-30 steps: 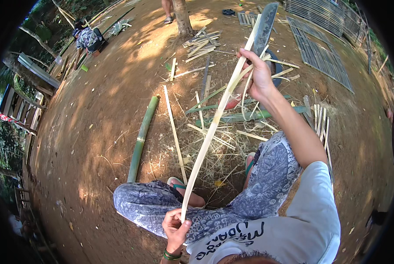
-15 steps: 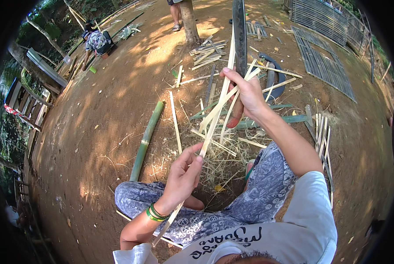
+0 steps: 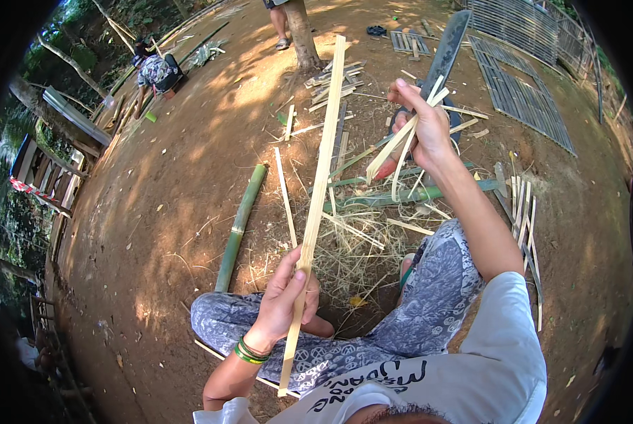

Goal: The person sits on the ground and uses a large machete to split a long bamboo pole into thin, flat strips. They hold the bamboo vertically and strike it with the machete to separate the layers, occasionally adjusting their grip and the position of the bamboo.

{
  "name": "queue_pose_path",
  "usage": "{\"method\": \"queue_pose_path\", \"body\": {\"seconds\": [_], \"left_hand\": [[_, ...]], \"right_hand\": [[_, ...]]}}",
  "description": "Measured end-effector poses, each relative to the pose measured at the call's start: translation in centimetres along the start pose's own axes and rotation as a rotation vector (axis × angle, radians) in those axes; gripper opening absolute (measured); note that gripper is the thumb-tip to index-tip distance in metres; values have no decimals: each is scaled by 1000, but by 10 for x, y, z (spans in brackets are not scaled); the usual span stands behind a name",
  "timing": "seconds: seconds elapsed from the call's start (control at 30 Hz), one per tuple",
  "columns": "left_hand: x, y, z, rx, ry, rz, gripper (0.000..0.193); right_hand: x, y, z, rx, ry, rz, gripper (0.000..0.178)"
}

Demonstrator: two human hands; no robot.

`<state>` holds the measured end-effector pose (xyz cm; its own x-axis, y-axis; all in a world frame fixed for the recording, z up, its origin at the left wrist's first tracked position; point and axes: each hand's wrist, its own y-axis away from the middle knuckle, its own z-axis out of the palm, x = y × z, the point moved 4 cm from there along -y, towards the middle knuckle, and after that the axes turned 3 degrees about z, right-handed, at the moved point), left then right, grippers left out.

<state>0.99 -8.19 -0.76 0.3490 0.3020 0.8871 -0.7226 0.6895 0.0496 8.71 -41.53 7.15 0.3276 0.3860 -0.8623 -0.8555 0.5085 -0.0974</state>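
My left hand point(image 3: 286, 295) is closed on a long, pale bamboo strip point(image 3: 323, 159) that slants up and away, its near end hanging over my leg. In my right hand point(image 3: 422, 127) is a large knife point(image 3: 446, 51), its dark broad blade pointing up and away. The same hand also pinches several thin bamboo slivers point(image 3: 387, 157) against the handle, whose reddish end shows below the palm. The blade and the long strip are apart. Below my hands, between my legs, lies a heap of fine shavings point(image 3: 359, 247).
A green bamboo pole point(image 3: 240, 225) lies left of the shavings; a split green length point(image 3: 415, 196) lies beyond them. Bundled strips point(image 3: 525, 219) rest at right. Farther off are a tree trunk point(image 3: 303, 35), a slatted bamboo panel point(image 3: 525, 95) and a crouching person point(image 3: 157, 73). Another person's legs point(image 3: 279, 25) stand by the trunk.
The knife in my right hand has swung right and tilted, away from the long strip. My left hand has turned the strip's broad face toward me and moved slightly down.
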Motion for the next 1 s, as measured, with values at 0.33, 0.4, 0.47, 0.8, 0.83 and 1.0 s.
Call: {"method": "queue_pose_path", "body": {"seconds": [0.33, 0.4, 0.47, 0.8, 0.83, 1.0], "left_hand": [[-29, 6, -11, 100, 13, -282, 36], [-31, 8, -17, 174, 56, -307, 41], [-31, 7, -18, 184, 80, -281, 43], [-38, 14, -31, 236, 103, -234, 39], [-38, 14, -32, 236, 113, -236, 37], [-37, 16, -39, 239, 96, -227, 31]], "right_hand": [[0, 15, 26, -186, 82, -106, 39], [-5, 17, 26, -214, 206, -146, 35], [-7, 21, 29, -224, 266, -208, 30], [-13, 26, 27, -101, 418, -453, 28], [-13, 26, 26, -88, 419, -456, 28], [-13, 14, 15, -49, 356, -482, 29]]}}
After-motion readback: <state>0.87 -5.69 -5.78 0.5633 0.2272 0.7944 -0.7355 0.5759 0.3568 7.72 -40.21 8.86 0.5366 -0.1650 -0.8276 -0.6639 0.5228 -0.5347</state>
